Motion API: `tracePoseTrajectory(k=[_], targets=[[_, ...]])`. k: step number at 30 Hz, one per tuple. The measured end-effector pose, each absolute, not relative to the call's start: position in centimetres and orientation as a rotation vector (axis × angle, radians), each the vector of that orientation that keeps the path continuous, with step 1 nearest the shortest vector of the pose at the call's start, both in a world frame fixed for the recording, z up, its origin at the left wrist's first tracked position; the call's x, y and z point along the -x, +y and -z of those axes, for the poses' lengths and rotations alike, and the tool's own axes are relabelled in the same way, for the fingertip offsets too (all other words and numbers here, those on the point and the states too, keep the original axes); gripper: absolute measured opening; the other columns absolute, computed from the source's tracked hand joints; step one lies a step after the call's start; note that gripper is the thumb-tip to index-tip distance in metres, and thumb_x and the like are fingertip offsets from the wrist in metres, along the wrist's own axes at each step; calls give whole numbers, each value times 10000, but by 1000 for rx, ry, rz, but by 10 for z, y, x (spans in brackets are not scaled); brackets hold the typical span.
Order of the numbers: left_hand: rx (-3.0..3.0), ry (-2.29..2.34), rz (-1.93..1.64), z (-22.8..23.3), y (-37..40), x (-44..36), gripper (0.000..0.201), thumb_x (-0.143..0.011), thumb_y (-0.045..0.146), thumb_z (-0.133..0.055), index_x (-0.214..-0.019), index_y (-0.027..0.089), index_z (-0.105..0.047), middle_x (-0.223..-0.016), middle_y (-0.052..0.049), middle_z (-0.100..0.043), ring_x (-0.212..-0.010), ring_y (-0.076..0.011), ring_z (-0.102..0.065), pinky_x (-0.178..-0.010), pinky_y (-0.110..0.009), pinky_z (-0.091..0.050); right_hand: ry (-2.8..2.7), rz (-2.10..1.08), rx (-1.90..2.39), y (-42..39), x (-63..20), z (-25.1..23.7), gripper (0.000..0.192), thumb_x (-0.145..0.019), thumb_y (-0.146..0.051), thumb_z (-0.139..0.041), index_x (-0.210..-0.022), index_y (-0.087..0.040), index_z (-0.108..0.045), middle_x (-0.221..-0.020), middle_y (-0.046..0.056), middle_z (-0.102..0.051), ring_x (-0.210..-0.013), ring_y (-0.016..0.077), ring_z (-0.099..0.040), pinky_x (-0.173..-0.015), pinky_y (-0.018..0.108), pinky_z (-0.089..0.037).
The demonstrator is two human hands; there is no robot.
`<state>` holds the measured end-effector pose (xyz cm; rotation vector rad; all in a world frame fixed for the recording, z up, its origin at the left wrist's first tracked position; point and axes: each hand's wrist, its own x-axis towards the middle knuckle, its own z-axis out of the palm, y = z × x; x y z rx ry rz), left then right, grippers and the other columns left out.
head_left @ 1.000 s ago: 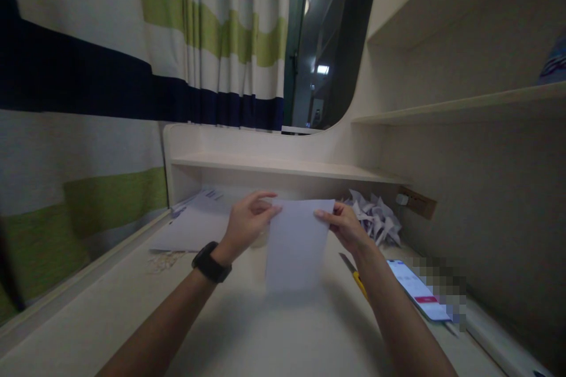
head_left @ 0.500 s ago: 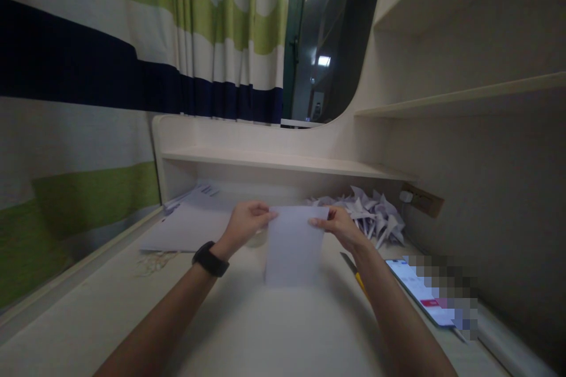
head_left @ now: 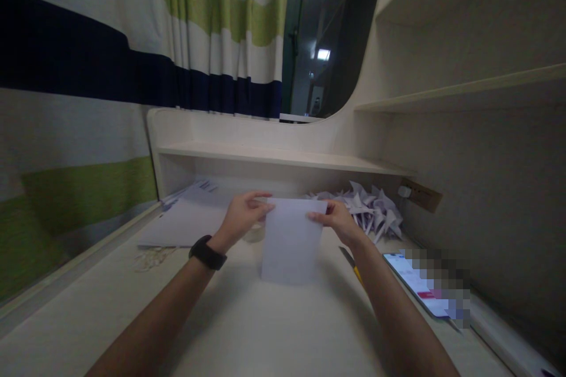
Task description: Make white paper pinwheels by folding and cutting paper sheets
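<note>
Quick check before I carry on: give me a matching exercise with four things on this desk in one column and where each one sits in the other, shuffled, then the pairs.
Things:
1. plain white paper sheet
2. heap of folded white paper shapes
3. lit smartphone with a white screen
4. black wrist watch

Places:
A. on the left forearm
B. flat on the desk at the right edge
C. pinched at its top corners by left hand and right hand
D. under the low shelf, at the back right

Pairs: 1-C, 2-D, 3-B, 4-A

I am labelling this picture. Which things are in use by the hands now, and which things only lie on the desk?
In use: sheet, left hand, right hand.
Lying about: folded papers, phone, cutter, paper stack.
</note>
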<state>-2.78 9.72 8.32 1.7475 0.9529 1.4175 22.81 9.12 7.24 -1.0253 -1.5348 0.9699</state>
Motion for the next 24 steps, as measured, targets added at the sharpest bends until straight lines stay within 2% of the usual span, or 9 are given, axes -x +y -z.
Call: tracePoseTrajectory(k=[2,7,13,19,24], targets=[[-1794,943,-1436,-88,92,28,334,-712,318,-735,-999,151,-692,-681,-32,-738,-615,-183,-698,-544,-251,-575,-1530,-983,1026,88,-229,-75,364,-566,-406,-839,-747,-135,-678,-698,35,-679,-596,154,-578,-563,266,-424],[-1912,933,-1518,-101,80,28,205,-747,291,-703,-901,156,-714,-739,-31,-748,-642,-170,-703,-557,-232,-583,-1533,-1012,978,80,-230,-85,350,-586,-386,-839,-766,-130,-684,-727,45,-691,-628,160,-596,-576,267,-434],[-2035,914,-1589,-108,72,34,206,-773,290,-698,-937,169,-722,-790,-26,-752,-668,-156,-707,-592,-219,-589,-1520,-1022,925,73,-229,-92,320,-606,-355,-839,-782,-135,-686,-732,37,-690,-632,153,-599,-574,259,-431],[-2089,896,-1595,-114,67,36,228,-775,266,-703,-981,169,-715,-748,-10,-748,-599,-137,-694,-577,-207,-584,-1550,-1016,900,69,-227,-96,306,-626,-356,-831,-777,-130,-690,-716,36,-686,-614,144,-590,-570,256,-424],[-2109,926,-1593,-117,63,34,155,-769,238,-703,-900,161,-734,-756,-25,-754,-624,-153,-706,-570,-208,-587,-1530,-1030,910,69,-227,-97,327,-600,-362,-843,-779,-132,-694,-722,38,-687,-618,149,-594,-572,261,-430]])
